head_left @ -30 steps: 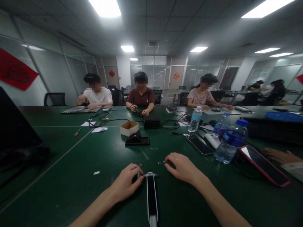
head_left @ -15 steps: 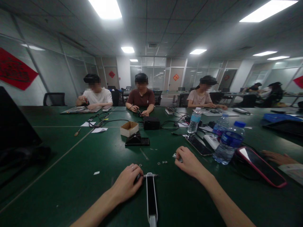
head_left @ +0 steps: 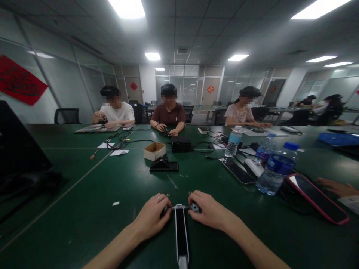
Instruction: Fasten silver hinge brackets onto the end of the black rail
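A long black bar with white edges (head_left: 181,235) lies on the green table (head_left: 84,224), pointing away from me. Across its far end runs a thin metal rod (head_left: 179,207). My left hand (head_left: 151,214) grips the rod's left end. My right hand (head_left: 209,210) pinches a small dark round part (head_left: 194,208) on the rod's right end. Two small metal rings, a left one (head_left: 168,194) and a right one (head_left: 190,193), lie just beyond my hands. My fingers may hide any others.
A black stand on a dark base (head_left: 164,165), a cardboard box (head_left: 153,151), and a black box with cables (head_left: 181,144) stand ahead. Phones (head_left: 316,198) and water bottles (head_left: 276,169) lie right. A co-worker's hand (head_left: 335,186) rests far right. Several co-workers sit opposite.
My right hand has moved left from the scattered rings to the rod's right end, now holding the small dark part. My left hand stays at the rod's left end.
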The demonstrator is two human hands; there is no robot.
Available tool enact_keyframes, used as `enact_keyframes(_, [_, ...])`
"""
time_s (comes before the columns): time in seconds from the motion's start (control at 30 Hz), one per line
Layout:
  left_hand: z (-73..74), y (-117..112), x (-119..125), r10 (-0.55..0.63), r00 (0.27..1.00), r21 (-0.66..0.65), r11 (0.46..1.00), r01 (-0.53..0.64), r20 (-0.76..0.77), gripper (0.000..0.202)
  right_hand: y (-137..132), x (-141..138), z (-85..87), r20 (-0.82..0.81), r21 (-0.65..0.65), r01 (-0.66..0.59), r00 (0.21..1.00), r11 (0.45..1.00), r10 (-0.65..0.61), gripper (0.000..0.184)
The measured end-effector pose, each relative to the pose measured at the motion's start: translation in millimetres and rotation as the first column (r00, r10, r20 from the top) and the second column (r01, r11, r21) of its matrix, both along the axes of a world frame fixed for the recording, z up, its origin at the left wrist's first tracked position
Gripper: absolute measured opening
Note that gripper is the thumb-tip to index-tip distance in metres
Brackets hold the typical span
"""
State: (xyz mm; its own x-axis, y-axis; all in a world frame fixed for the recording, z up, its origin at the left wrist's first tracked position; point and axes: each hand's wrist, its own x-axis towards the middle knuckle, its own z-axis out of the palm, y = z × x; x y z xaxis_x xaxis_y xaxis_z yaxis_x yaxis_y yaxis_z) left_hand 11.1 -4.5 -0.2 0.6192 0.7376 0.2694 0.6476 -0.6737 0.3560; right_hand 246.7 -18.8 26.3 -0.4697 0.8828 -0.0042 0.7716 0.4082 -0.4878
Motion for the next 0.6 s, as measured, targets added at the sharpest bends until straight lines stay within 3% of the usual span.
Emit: enact_keyframes(0.6, [4.9, -2.9, 0.7, 0.009, 1.0, -0.045, 0.999, -0.01, -0.004, 0.013, 0.8, -3.0, -1.1, -0.001, 0.014, -0.039, 0.999, 0.999, 0.039, 0.015])
